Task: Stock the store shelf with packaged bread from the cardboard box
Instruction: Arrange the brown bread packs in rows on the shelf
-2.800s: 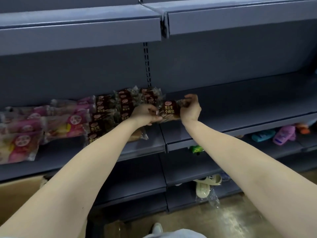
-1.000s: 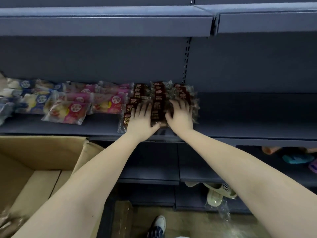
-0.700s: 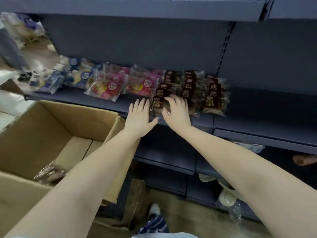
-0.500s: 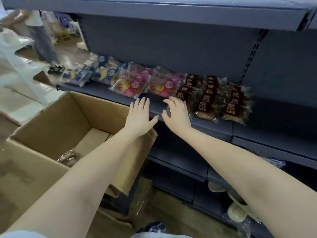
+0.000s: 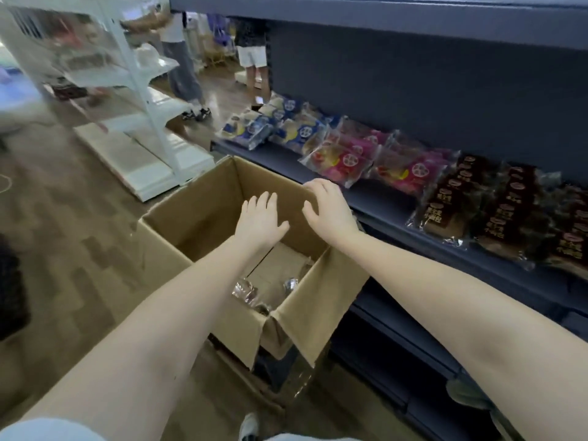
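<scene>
With the left hand (image 5: 259, 218) and right hand (image 5: 331, 211) empty and loose-fingered over the cardboard box (image 5: 206, 218), reach deep for the bread packs (image 5: 245, 291) at its bottom, gripping gently without crushing.

Your left grip (image 5: 261, 222) and right grip (image 5: 331, 211) are bare hands, and your left forearm (image 5: 178, 313) and right forearm (image 5: 445, 281) are bare as far as they show. Your left sleeve (image 5: 47, 429) shows at the lower-left corner as soft, pale blue-white cloth, blurred. A strip of pale grey cloth (image 5: 305, 438) runs along the bottom edge, and beside it the white toe of your shoe (image 5: 249, 424).
</scene>
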`<action>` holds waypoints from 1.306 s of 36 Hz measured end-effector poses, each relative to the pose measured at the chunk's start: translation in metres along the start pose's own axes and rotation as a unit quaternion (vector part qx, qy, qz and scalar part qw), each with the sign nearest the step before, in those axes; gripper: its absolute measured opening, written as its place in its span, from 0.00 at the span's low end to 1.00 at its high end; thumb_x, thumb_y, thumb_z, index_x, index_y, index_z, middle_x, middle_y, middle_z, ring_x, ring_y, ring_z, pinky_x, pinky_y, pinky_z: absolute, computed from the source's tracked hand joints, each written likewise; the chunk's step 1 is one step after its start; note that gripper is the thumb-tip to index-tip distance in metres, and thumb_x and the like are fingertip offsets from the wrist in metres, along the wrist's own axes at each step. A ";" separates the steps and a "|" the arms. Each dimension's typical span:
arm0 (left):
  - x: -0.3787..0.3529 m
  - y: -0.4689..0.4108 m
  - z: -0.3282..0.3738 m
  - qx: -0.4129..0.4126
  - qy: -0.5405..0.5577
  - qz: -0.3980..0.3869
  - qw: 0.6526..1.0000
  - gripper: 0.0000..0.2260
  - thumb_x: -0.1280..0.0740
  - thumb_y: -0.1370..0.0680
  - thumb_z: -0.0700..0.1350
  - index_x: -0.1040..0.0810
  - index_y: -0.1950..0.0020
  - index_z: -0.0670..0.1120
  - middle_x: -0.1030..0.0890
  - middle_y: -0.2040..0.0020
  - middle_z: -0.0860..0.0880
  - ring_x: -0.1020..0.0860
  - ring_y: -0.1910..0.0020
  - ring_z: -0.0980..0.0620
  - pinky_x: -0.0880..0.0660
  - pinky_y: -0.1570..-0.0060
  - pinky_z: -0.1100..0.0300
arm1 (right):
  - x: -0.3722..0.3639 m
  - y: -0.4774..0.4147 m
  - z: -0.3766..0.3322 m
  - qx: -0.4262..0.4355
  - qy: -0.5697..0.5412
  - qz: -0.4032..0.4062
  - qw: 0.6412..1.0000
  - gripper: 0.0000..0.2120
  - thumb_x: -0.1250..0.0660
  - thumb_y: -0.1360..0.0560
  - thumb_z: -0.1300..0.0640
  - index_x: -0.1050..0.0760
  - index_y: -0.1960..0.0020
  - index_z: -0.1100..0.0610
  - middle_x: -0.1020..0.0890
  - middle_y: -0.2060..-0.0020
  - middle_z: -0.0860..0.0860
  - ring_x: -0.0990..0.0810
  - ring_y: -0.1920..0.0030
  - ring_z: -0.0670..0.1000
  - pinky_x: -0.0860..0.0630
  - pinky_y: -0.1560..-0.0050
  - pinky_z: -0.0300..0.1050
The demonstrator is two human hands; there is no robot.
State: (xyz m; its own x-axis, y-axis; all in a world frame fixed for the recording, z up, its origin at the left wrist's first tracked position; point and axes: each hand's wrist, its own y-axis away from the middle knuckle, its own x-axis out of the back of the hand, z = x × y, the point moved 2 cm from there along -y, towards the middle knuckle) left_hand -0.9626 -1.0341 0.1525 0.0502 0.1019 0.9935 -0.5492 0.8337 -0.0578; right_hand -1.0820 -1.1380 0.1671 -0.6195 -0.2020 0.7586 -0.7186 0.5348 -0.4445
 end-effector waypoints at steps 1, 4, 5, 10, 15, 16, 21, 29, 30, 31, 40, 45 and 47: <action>0.000 -0.003 -0.010 -0.002 -0.012 -0.011 1.000 0.32 0.42 0.20 0.55 0.49 0.22 0.43 0.45 0.22 0.42 0.46 0.24 0.41 0.50 0.25 0.46 | -0.008 -0.005 -0.006 -0.002 -0.006 -0.007 1.000 0.18 0.39 0.23 0.57 0.30 0.33 0.57 0.28 0.35 0.53 0.33 0.33 0.52 0.37 0.31 0.45; -0.001 -0.012 -0.041 -0.003 -0.039 -0.046 0.998 0.33 0.41 0.21 0.54 0.50 0.22 0.43 0.45 0.22 0.42 0.45 0.24 0.42 0.49 0.26 0.47 | -0.031 -0.015 -0.021 -0.020 -0.025 -0.023 0.999 0.19 0.40 0.22 0.57 0.31 0.32 0.57 0.29 0.35 0.53 0.33 0.33 0.52 0.35 0.34 0.44; -0.003 -0.015 -0.050 -0.002 -0.045 -0.056 0.997 0.33 0.41 0.21 0.54 0.49 0.22 0.43 0.45 0.22 0.42 0.45 0.24 0.42 0.50 0.26 0.47 | -0.039 -0.017 -0.026 -0.028 -0.027 -0.028 0.999 0.19 0.40 0.22 0.57 0.32 0.32 0.57 0.29 0.34 0.53 0.33 0.33 0.52 0.36 0.34 0.44; -0.015 -0.037 -0.086 0.000 -0.055 -0.100 0.993 0.32 0.40 0.21 0.53 0.48 0.22 0.43 0.43 0.23 0.42 0.43 0.25 0.41 0.48 0.26 0.47 | -0.076 -0.025 -0.032 -0.063 -0.017 -0.075 0.995 0.20 0.41 0.22 0.57 0.34 0.30 0.57 0.31 0.32 0.54 0.35 0.31 0.53 0.37 0.32 0.46; -0.047 -0.053 -0.103 -0.061 -0.095 -0.169 0.979 0.34 0.38 0.23 0.54 0.48 0.22 0.45 0.41 0.24 0.42 0.41 0.26 0.41 0.46 0.27 0.47 | -0.104 -0.031 -0.027 -0.117 -0.011 -0.108 0.987 0.21 0.41 0.21 0.56 0.36 0.29 0.56 0.34 0.30 0.54 0.37 0.30 0.54 0.36 0.33 0.46; -0.054 -0.057 -0.105 -0.078 -0.108 -0.183 0.974 0.35 0.37 0.23 0.54 0.48 0.22 0.45 0.41 0.24 0.42 0.41 0.26 0.41 0.46 0.27 0.47 | -0.110 -0.032 -0.026 -0.122 -0.009 -0.112 0.986 0.21 0.41 0.21 0.56 0.36 0.29 0.56 0.35 0.30 0.54 0.37 0.30 0.55 0.36 0.33 0.47; -0.085 -0.072 -0.107 -0.163 -0.146 -0.232 0.948 0.35 0.34 0.24 0.55 0.46 0.22 0.47 0.38 0.25 0.43 0.39 0.27 0.40 0.43 0.29 0.47 | -0.133 -0.029 -0.019 -0.154 0.020 -0.136 0.978 0.22 0.40 0.21 0.55 0.36 0.29 0.56 0.36 0.29 0.55 0.37 0.30 0.57 0.35 0.33 0.48; -0.127 -0.091 -0.113 -0.239 -0.174 -0.309 0.904 0.30 0.37 0.22 0.46 0.45 0.22 0.48 0.37 0.26 0.43 0.36 0.29 0.40 0.40 0.31 0.49 | -0.162 -0.039 -0.004 -0.277 0.044 -0.189 0.941 0.24 0.40 0.21 0.54 0.39 0.27 0.56 0.42 0.26 0.57 0.40 0.28 0.61 0.39 0.30 0.51; -0.132 -0.094 -0.115 -0.240 -0.175 -0.323 0.898 0.29 0.37 0.22 0.45 0.45 0.22 0.49 0.37 0.26 0.43 0.36 0.29 0.41 0.39 0.32 0.49 | -0.169 -0.039 -0.005 -0.292 0.034 -0.189 0.937 0.23 0.40 0.21 0.54 0.39 0.27 0.56 0.42 0.26 0.58 0.39 0.29 0.61 0.38 0.30 0.51; -0.136 -0.097 -0.117 -0.238 -0.172 -0.338 0.894 0.30 0.37 0.22 0.44 0.45 0.22 0.50 0.37 0.26 0.44 0.36 0.29 0.41 0.38 0.32 0.50 | -0.176 -0.037 -0.005 -0.302 0.028 -0.194 0.933 0.23 0.40 0.21 0.55 0.38 0.27 0.56 0.41 0.27 0.58 0.39 0.29 0.61 0.37 0.30 0.52; -0.161 -0.100 -0.131 -0.202 -0.123 -0.498 0.834 0.32 0.28 0.27 0.47 0.37 0.25 0.49 0.29 0.30 0.46 0.28 0.35 0.45 0.30 0.36 0.53 | -0.243 0.000 -0.008 -0.339 0.028 -0.397 0.852 0.26 0.36 0.23 0.51 0.37 0.28 0.58 0.37 0.31 0.59 0.33 0.33 0.61 0.33 0.33 0.51; -0.178 -0.094 -0.138 -0.180 -0.117 -0.540 0.813 0.32 0.29 0.26 0.45 0.38 0.25 0.46 0.28 0.31 0.45 0.27 0.36 0.44 0.28 0.44 0.58 | -0.250 0.023 -0.007 -0.304 0.059 -0.517 0.798 0.27 0.35 0.24 0.53 0.38 0.27 0.58 0.30 0.33 0.58 0.28 0.35 0.58 0.30 0.38 0.48; -0.181 -0.091 -0.138 -0.172 -0.122 -0.565 0.798 0.30 0.29 0.25 0.44 0.37 0.25 0.46 0.29 0.31 0.46 0.27 0.35 0.44 0.28 0.46 0.59 | -0.251 0.029 -0.006 -0.298 0.059 -0.545 0.782 0.27 0.35 0.24 0.54 0.38 0.27 0.57 0.28 0.33 0.57 0.27 0.36 0.57 0.29 0.39 0.47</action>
State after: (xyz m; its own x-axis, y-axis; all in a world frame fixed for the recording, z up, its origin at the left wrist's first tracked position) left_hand -0.8069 -1.0534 -0.0360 0.1639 -0.8941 0.4168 -0.0056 0.4216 0.9067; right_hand -0.9452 -1.0670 -0.0338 0.3162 -0.7459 0.5862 -0.5025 0.3923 0.7704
